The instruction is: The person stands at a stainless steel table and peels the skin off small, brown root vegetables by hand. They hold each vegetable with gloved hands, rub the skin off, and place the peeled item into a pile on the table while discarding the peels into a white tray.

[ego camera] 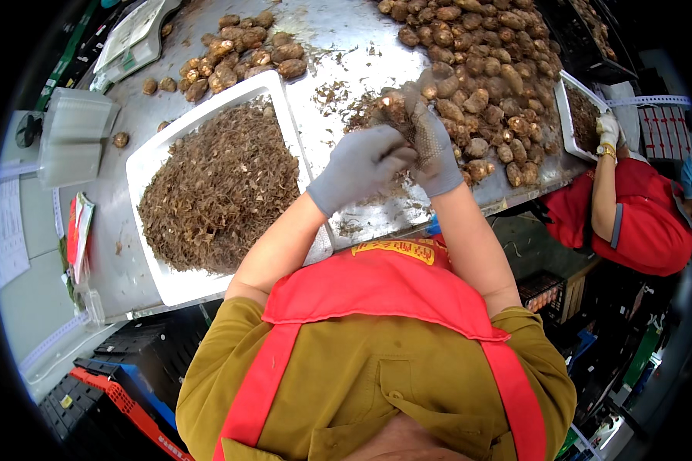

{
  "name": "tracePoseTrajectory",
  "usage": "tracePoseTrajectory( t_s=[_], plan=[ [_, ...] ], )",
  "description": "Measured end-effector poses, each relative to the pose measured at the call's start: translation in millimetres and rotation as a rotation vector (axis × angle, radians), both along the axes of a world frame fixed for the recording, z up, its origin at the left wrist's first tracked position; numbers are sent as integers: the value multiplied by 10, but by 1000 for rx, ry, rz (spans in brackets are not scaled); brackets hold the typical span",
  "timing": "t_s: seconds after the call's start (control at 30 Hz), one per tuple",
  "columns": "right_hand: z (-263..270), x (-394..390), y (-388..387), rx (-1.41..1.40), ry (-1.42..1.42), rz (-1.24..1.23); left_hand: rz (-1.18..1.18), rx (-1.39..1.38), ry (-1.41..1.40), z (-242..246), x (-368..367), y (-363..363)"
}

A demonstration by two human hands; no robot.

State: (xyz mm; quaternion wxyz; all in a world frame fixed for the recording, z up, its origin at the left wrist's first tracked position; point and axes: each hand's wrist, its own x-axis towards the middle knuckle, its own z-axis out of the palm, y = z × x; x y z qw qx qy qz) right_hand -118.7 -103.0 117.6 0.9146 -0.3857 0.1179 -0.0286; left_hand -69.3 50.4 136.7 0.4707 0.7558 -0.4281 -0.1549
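Both of my hands wear grey gloves and meet above the metal table. My right hand (436,147) is around a brown, hairy taro corm (393,106) with a pale pinkish end. Close against it is my left hand (360,164), its fingers curled toward the right palm; what they grip is hidden. A large heap of unpeeled taro corms (476,101) lies just beyond and right of my hands. Loose brown husk scraps (331,95) are scattered on the table near the corm. To the left, a white foam box (176,291) holds a mound of brown fibrous husk (219,190).
A smaller pile of corms (225,60) lies behind the foam box, near a white scale (132,40). Clear plastic containers (75,138) are stacked at the left. At right, a co-worker's gloved hand (608,129) touches another white box (568,118). Black crates (144,346) stand below the table's edge.
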Motion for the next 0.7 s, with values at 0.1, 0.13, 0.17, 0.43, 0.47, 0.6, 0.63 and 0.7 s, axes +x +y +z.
tracePoseTrajectory(
  t_s=[0.1,0.13,0.17,0.43,0.47,0.6,0.63,0.7],
  plan=[
    [-49,33,1,149,-106,-25,213,-120,204,-75,80,89],
    [-42,53,-5,170,-118,-35,270,-153,230,-122,118,115],
    [-24,67,-4,191,-130,-45,327,-187,257,-147,143,127],
    [-30,61,25,230,-204,35,434,-389,101,-18,237,-4],
    [-29,55,35,197,-186,16,413,-388,75,-15,251,-13],
    [54,29,89,32,-180,-1,351,-304,-77,-49,306,-9],
    [38,27,83,-56,-189,-9,339,-264,-126,-67,312,-2],
    [8,28,80,-232,-207,-25,356,-307,-314,-87,290,-19]
  ],
)
